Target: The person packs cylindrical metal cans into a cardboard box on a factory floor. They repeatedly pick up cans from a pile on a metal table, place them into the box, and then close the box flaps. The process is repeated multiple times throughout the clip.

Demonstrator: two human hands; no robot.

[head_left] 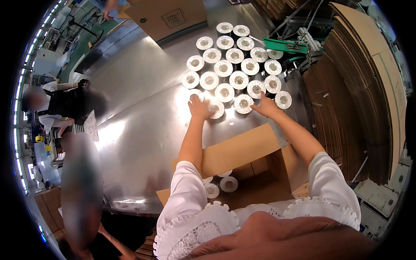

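Observation:
Many upright film-wrapped rolls with white ends, brown cores and dark sides stand close together on the metal table. My left hand point(199, 108) spreads its fingers over a roll at the cluster's near left edge point(197, 93), its thumb by a neighbouring roll point(216, 108). On the near right, my right hand point(266, 107) has its fingers apart, touching one roll point(255, 89) and with the thumb beside another roll point(242, 104). Neither hand has lifted a roll. Between my forearms sits an open cardboard box point(242, 149), with several rolls point(229, 184) inside on its left.
A closed cardboard box point(173, 19) stands at the table's far side. Stacked flat cartons point(342, 104) and a green metal part point(286, 45) border the right. Two people work at the left, one near the table edge point(82, 186), another farther off point(56, 104) by some papers.

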